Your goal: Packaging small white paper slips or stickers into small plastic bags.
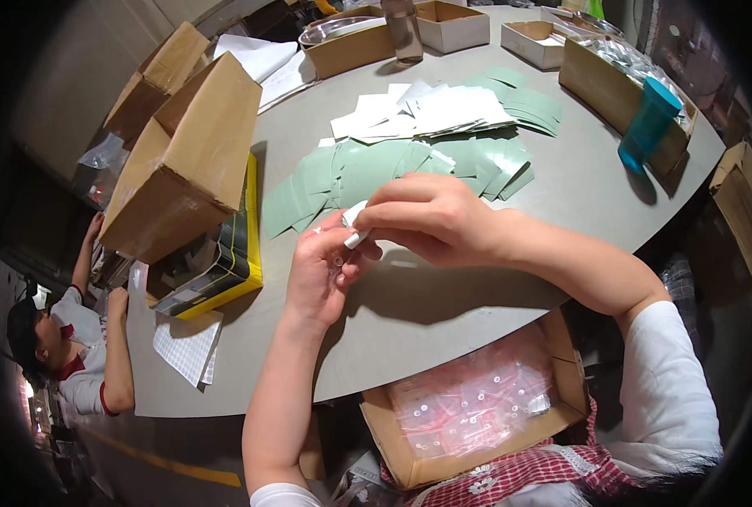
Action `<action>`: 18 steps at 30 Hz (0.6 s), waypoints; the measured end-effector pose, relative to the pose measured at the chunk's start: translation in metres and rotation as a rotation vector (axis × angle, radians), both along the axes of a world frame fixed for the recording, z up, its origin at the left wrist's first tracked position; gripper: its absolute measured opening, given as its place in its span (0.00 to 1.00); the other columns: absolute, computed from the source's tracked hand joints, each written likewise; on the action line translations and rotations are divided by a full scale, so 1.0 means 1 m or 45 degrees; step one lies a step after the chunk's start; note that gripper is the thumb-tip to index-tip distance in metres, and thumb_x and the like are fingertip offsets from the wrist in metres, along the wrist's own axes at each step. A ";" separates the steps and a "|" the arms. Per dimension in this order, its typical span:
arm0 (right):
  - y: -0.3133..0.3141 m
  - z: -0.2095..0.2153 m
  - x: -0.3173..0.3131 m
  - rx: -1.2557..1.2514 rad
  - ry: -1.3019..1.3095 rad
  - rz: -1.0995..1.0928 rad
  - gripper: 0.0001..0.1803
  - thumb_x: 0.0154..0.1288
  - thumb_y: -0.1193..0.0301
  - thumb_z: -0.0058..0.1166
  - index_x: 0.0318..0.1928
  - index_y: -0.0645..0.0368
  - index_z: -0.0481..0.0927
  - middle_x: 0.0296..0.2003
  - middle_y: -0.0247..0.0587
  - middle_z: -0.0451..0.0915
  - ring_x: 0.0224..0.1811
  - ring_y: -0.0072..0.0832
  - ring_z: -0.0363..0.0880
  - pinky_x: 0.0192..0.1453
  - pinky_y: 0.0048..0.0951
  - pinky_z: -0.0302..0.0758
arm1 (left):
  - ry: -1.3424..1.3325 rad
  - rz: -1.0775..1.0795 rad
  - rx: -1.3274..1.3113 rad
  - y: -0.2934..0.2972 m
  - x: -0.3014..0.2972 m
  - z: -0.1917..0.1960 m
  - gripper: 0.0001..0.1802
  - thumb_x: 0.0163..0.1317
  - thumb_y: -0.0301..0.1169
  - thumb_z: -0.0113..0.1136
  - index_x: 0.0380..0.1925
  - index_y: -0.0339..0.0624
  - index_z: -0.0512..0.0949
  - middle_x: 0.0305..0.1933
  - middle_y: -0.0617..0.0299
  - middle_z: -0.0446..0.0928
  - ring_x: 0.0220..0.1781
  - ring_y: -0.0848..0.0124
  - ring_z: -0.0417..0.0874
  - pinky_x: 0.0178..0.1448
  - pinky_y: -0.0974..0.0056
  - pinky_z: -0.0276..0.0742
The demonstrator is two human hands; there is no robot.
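Note:
Above the near part of the grey table (427,329), my two hands meet at a small white piece (356,239), which looks like folded or rolled paper. My left hand (315,275) grips it from below, and something small and clear shows among its fingers, too small to name. From the right, my right hand (444,221) pinches the same white piece between thumb and fingers. Just beyond the hands lie spread green cards (372,165). Behind them is a loose pile of white slips (456,110). Parts of my fingertips are hidden behind each other.
An open carton (374,414) with clear plastic bags (477,410) sits below the table edge. Left stand a tall cardboard box (182,177), a black-yellow box (245,253) and sticker sheets (188,346). A teal bottle (649,127) stands right. Another person (80,338) works far left.

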State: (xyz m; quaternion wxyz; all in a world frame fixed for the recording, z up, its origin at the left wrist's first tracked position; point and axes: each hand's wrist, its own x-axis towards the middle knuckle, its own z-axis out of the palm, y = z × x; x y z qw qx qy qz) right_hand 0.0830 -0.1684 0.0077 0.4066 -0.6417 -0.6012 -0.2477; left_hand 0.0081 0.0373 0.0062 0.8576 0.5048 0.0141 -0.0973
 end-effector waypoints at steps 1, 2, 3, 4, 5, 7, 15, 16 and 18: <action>0.000 0.000 -0.001 0.001 0.002 -0.004 0.15 0.59 0.80 0.62 0.48 0.58 0.83 0.39 0.40 0.82 0.38 0.39 0.83 0.42 0.35 0.80 | -0.016 -0.028 0.036 -0.001 -0.001 0.000 0.13 0.66 0.28 0.53 0.47 0.34 0.78 0.35 0.54 0.84 0.25 0.81 0.76 0.23 0.79 0.63; 0.001 0.000 -0.003 0.028 0.224 0.023 0.14 0.61 0.79 0.62 0.48 0.59 0.84 0.38 0.41 0.82 0.37 0.38 0.84 0.40 0.33 0.80 | -0.032 -0.050 0.073 0.000 -0.002 0.002 0.12 0.67 0.28 0.52 0.46 0.35 0.78 0.34 0.54 0.84 0.23 0.83 0.74 0.23 0.79 0.62; 0.002 0.000 -0.005 0.055 0.446 0.051 0.12 0.62 0.78 0.62 0.48 0.59 0.84 0.36 0.42 0.82 0.36 0.38 0.84 0.38 0.32 0.80 | -0.030 -0.047 0.077 -0.002 -0.004 0.003 0.12 0.67 0.28 0.52 0.46 0.35 0.78 0.34 0.54 0.84 0.23 0.83 0.74 0.23 0.79 0.62; 0.002 0.001 -0.003 0.059 0.448 0.055 0.12 0.62 0.78 0.62 0.48 0.59 0.84 0.36 0.42 0.82 0.36 0.38 0.84 0.38 0.32 0.80 | -0.069 0.025 0.172 -0.008 -0.005 0.004 0.11 0.68 0.28 0.51 0.45 0.35 0.79 0.33 0.54 0.84 0.22 0.84 0.72 0.23 0.79 0.62; 0.002 0.001 -0.001 0.049 0.475 -0.010 0.11 0.64 0.76 0.62 0.47 0.59 0.85 0.35 0.43 0.82 0.35 0.37 0.85 0.37 0.31 0.80 | -0.105 0.103 0.267 -0.013 -0.007 0.004 0.10 0.69 0.28 0.50 0.43 0.36 0.79 0.32 0.54 0.85 0.21 0.85 0.70 0.23 0.79 0.61; 0.003 0.002 0.001 0.032 0.581 -0.097 0.08 0.66 0.73 0.61 0.44 0.58 0.87 0.34 0.43 0.83 0.33 0.35 0.85 0.37 0.30 0.80 | -0.144 0.167 0.360 -0.018 -0.007 0.002 0.12 0.69 0.28 0.49 0.45 0.35 0.79 0.32 0.55 0.84 0.21 0.85 0.69 0.22 0.79 0.60; 0.000 0.007 0.009 -0.123 1.420 0.127 0.12 0.70 0.72 0.58 0.46 0.68 0.86 0.34 0.40 0.87 0.33 0.20 0.84 0.37 0.22 0.83 | -0.337 0.284 0.622 -0.026 -0.007 -0.009 0.10 0.74 0.33 0.52 0.43 0.41 0.81 0.30 0.63 0.85 0.24 0.87 0.73 0.24 0.79 0.61; -0.002 0.010 0.009 -0.127 1.370 0.107 0.11 0.70 0.72 0.58 0.46 0.68 0.86 0.33 0.40 0.86 0.32 0.19 0.84 0.37 0.23 0.83 | -0.334 0.296 0.609 -0.024 -0.006 -0.009 0.11 0.75 0.35 0.53 0.43 0.41 0.81 0.31 0.63 0.85 0.25 0.87 0.73 0.24 0.79 0.61; -0.001 0.012 0.009 -0.092 1.390 0.131 0.10 0.70 0.74 0.58 0.45 0.68 0.86 0.31 0.38 0.85 0.31 0.19 0.83 0.36 0.23 0.82 | -0.319 0.293 0.542 -0.020 -0.003 -0.007 0.12 0.76 0.37 0.54 0.43 0.41 0.81 0.31 0.63 0.85 0.25 0.87 0.73 0.24 0.79 0.61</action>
